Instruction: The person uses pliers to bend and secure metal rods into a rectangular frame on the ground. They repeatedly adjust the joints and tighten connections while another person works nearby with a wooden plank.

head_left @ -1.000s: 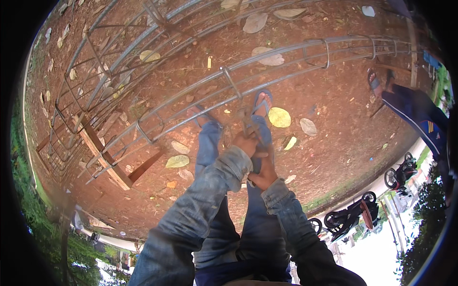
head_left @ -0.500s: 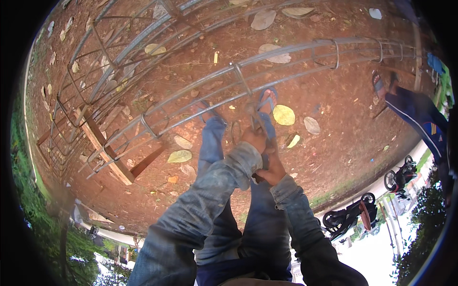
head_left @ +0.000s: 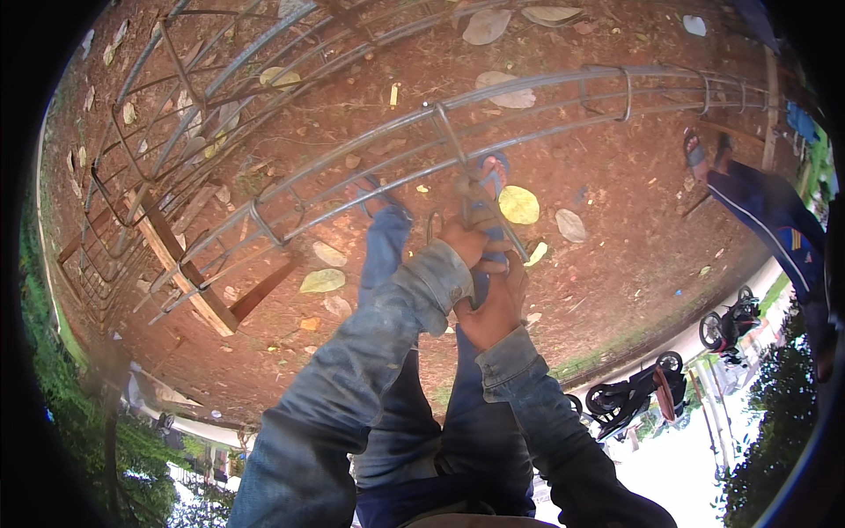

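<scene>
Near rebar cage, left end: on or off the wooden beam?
On. The near rebar cage has its left-end bars lying across the wooden beam, with bar tips showing past its far side.

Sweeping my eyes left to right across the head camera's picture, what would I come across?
Wooden beam → pale yellow-green leaf → left hand and right hand, close together → larger-looking dark motorbike → another person's dark blue trousers.

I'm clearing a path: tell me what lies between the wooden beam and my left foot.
The head view shows metal bars of the cage, with a bent stirrup around them, spanning that stretch over red ground.
</scene>
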Available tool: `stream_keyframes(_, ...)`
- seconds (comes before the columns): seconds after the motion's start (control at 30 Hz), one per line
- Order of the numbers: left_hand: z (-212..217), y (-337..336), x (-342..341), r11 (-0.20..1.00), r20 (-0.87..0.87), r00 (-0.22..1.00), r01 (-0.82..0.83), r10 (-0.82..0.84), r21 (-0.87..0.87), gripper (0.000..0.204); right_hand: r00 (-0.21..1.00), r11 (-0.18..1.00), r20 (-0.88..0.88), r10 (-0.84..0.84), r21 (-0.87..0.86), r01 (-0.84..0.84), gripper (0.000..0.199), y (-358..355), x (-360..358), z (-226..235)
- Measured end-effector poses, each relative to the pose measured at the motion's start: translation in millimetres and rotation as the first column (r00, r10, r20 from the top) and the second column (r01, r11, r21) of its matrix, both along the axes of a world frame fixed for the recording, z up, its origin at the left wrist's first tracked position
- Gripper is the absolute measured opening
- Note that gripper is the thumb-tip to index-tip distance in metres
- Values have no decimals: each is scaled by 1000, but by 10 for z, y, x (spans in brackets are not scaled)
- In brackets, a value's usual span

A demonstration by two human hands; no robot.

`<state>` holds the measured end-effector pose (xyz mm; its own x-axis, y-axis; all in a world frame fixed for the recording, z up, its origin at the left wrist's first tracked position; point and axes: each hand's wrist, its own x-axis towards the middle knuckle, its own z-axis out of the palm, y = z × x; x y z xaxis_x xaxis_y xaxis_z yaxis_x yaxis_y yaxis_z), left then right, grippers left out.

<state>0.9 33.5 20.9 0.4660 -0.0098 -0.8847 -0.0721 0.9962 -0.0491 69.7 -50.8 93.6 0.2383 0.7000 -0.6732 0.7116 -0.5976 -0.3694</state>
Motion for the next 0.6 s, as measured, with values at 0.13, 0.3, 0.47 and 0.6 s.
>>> stream_keyframes(0.13,111,140,-122,980,89,982,152,-164,129,56,984,985,127,123,108,-136,65,110,73,159)
stream_keyframes(0.3,9,129,-241,968,168,964,178,-209,179,62,908,967,-334,-254,-65,246,45,-276,546,-189)
stream_keyframes(0.47,-93,169,-341,983,245,954,185,-175,-18,64,988,933,142,-68,360,13,40,-103,578,-273)
stream_keyframes(0.6,-97,163,-360,996,331,940,87,-85,7,60,987,987,-153,-44,144,66,35,-156,780,-422)
